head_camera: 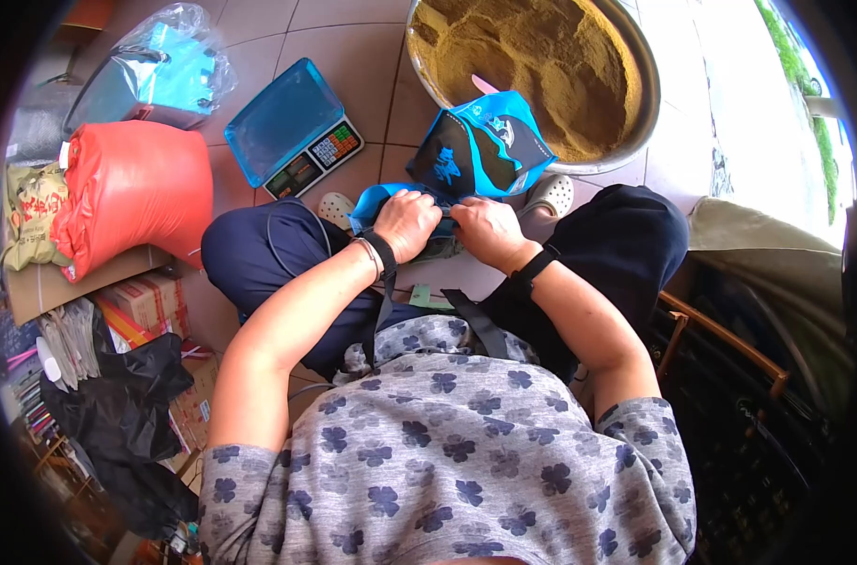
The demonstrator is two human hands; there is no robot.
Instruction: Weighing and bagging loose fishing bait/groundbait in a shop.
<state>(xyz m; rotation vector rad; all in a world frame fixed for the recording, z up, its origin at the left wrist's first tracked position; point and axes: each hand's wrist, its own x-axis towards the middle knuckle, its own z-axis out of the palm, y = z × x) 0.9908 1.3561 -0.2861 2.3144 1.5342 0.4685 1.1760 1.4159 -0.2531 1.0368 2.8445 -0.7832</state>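
A filled blue and black printed plastic pouch (481, 145) lies between my feet, against the near rim of a large metal basin (647, 134). My left hand (408, 224) and my right hand (490, 229) are side by side at its near end, fingers curled down on the folded plastic. Both hands grip that end; my fingertips are partly hidden beneath the knuckles. Left of my left hand shows another blue plastic edge (372, 203), and I cannot tell whether it belongs to the same pouch. Yellow-brown powder (541, 63) fills the basin, with a pink flat tool (483, 85) stuck in it.
A digital scale (294, 131) with a blue tray stands on the tiled floor, ahead to the left. Beyond it sits a plastic-wrapped blue stack (170, 67). A bulky red sack (142, 191), cardboard boxes (146, 300) and a black bag (118, 402) crowd the left side.
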